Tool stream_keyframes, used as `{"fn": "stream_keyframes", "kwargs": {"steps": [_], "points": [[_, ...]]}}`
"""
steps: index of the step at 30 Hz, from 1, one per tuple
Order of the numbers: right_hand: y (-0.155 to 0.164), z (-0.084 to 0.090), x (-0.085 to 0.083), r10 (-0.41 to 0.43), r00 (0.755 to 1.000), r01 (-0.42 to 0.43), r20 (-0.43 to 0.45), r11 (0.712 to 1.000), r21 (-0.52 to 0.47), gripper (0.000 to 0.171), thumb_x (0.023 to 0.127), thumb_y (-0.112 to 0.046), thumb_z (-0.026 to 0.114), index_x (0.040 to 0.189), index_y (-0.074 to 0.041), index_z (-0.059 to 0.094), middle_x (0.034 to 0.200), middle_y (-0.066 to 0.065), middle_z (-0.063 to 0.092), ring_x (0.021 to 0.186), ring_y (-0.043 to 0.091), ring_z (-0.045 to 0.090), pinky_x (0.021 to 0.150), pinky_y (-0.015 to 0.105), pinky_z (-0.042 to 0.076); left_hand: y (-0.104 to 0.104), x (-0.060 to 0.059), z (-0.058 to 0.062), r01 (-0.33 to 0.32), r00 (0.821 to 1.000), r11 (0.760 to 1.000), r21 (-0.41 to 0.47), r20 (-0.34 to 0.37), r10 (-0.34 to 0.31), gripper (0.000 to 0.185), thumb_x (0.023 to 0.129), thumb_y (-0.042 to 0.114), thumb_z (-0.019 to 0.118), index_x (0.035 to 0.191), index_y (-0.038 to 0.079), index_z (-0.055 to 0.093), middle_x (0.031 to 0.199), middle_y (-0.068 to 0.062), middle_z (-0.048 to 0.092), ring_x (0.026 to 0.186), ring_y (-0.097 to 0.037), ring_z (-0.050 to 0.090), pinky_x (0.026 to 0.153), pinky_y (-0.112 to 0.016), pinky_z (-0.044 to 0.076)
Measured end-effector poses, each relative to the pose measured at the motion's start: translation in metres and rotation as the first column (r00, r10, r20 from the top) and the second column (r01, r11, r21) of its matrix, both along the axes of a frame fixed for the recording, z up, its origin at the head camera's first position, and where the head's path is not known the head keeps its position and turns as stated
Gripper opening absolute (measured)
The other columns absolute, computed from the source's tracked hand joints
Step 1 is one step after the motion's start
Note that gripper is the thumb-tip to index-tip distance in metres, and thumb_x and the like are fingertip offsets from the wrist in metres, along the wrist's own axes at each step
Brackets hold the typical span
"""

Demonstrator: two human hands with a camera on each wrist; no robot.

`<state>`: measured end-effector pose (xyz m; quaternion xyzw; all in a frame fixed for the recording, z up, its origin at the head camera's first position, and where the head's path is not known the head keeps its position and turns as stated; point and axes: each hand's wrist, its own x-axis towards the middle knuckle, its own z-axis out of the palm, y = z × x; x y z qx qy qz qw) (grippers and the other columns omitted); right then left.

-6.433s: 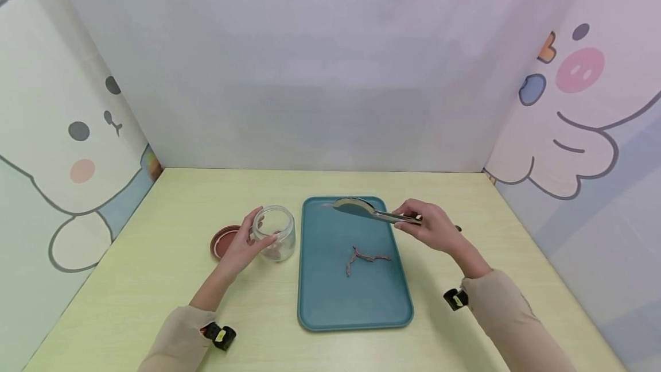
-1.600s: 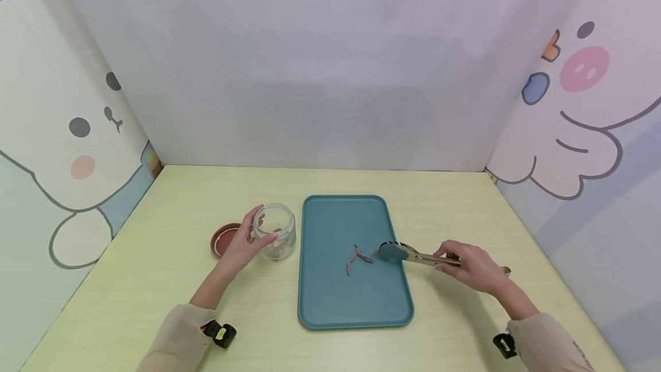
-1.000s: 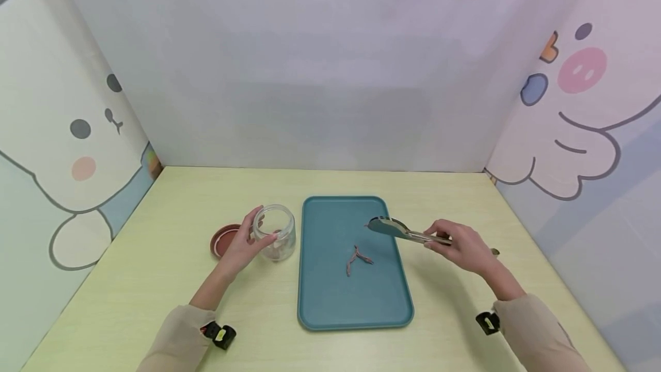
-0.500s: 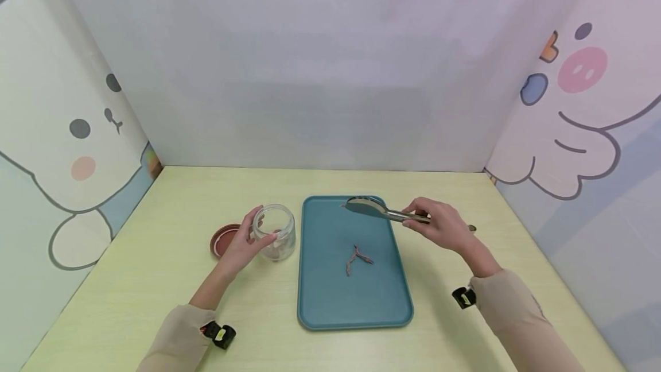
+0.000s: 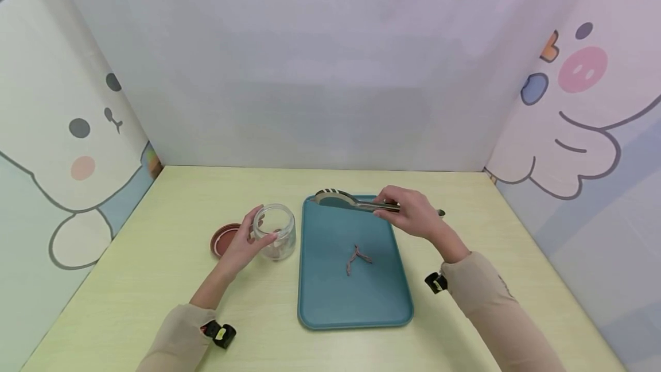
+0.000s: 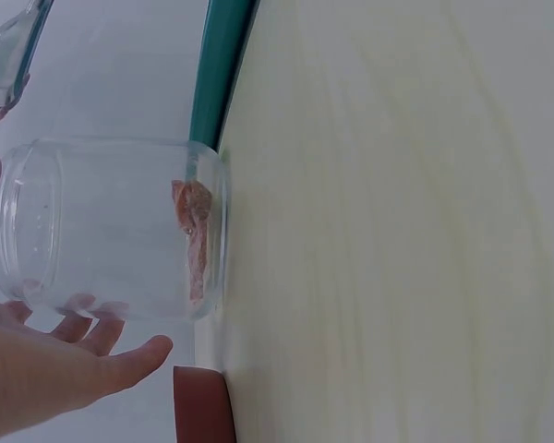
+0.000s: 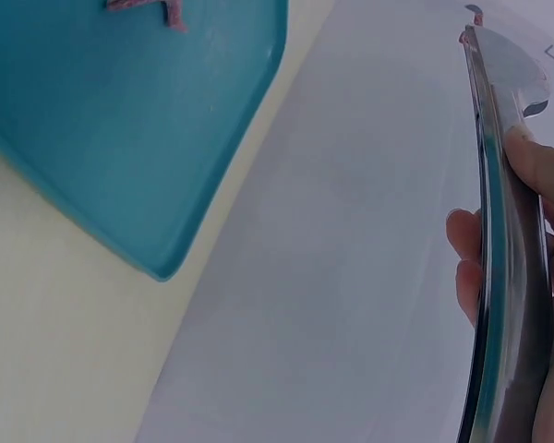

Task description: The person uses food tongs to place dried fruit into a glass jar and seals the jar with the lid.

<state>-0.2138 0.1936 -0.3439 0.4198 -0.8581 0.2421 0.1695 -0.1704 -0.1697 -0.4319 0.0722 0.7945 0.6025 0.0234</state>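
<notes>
My left hand [image 5: 241, 250] holds an upright clear glass jar [image 5: 286, 241], thumb and fingers on opposite sides. Pinkish-brown strips [image 6: 196, 231] lie at the jar's bottom in the left wrist view. Metal tongs [image 5: 365, 205] are in my right hand [image 5: 411, 211], raised above the far part of the blue-green tray [image 5: 351, 303], their head pointing left towards the jar. A small piece of strip [image 6: 4, 113] sticks out of the tongs' tip. More thin strips [image 5: 364, 257] lie in the middle of the tray, forming a forked shape.
A reddish-brown round lid [image 5: 223, 240] lies on the pale wooden table [image 5: 129, 303] behind my left hand, partly hidden. A plain white wall [image 5: 330, 73] stands at the back, with cartoon-printed sheets [image 5: 46, 200] at both sides.
The tongs picked up the right-hand strip from the tray, rose, and moved left towards the jar. Earlier they carried another piece near the same place. My left hand and jar stayed still.
</notes>
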Motion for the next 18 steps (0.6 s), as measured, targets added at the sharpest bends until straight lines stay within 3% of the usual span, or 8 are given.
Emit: {"fn": "stream_keyframes", "kwargs": {"steps": [5, 13, 18], "points": [[-0.018, 0.003, -0.002, 0.012, 1.0, -0.012, 0.019, 1.0, 0.019, 0.017, 0.079, -0.02, 0.067, 0.092, -0.013, 0.06, 0.071, -0.01, 0.048, 0.05, 0.003, 0.034, 0.046, 0.024, 0.033, 0.001, 0.001, 0.003, 0.004, 1.0, 1.0, 0.021, 0.011, -0.005, 0.075, 0.082, 0.026, 0.063, 0.14, 0.016, 0.016, 0.141, -0.012, 0.02, 0.127, -0.03, 0.018, 0.099, -0.052, 0.018], [-0.044, 0.002, -0.001, 0.017, 0.999, -0.019, 0.048, 0.999, 0.049, 0.016, 0.08, -0.022, 0.066, 0.093, -0.014, 0.061, 0.069, -0.01, 0.048, 0.051, 0.004, 0.038, 0.046, 0.023, 0.034, 0.006, 0.011, 0.023, 0.013, 1.0, 0.999, 0.041, 0.014, -0.013, 0.073, 0.084, 0.015, 0.061, 0.139, 0.008, 0.014, 0.14, -0.018, 0.018, 0.127, -0.036, 0.016, 0.097, -0.054, 0.019], [-0.056, 0.0, 0.0, 0.021, 0.999, -0.024, 0.046, 0.998, 0.065, 0.015, 0.081, -0.023, 0.065, 0.092, -0.014, 0.06, 0.071, -0.009, 0.049, 0.053, 0.002, 0.038, 0.046, 0.022, 0.035, 0.003, 0.007, 0.014, 0.018, 1.0, 0.999, 0.04, 0.011, -0.018, 0.074, 0.084, 0.02, 0.061, 0.14, 0.013, 0.015, 0.141, -0.015, 0.018, 0.128, -0.033, 0.016, 0.099, -0.052, 0.018]]}}
